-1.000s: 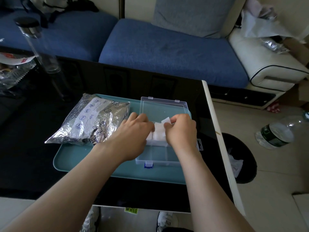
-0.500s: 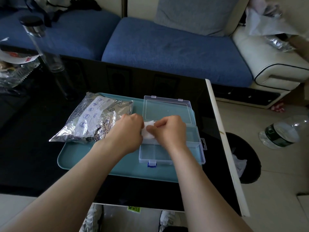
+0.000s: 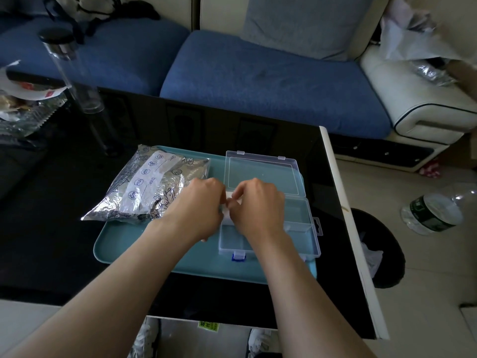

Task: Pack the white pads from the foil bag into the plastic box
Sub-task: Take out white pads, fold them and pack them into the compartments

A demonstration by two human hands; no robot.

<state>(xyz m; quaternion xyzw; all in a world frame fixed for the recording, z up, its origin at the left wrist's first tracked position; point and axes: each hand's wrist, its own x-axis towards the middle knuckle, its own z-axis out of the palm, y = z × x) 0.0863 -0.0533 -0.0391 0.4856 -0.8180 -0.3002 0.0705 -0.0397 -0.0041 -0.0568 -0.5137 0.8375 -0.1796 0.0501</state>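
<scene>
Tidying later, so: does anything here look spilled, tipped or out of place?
A plastic bottle lies on its side on the floor right of the table. Nothing spilled on the tray, where left hand and right hand pinch a white pad.

A: Your foil bag [image 3: 144, 187] read as crinkled metallic film, shiny?
B: Yes. Your plastic box [image 3: 316, 239] was clear, smooth, glossy; the white pad [image 3: 227, 215] was matt and soft-looking.
A: Tray [image 3: 124, 244]?
B: Smooth teal plastic, dull sheen. Table [image 3: 46, 228] was glossy black; sofa [image 3: 258, 81] was woven blue cloth.
</scene>
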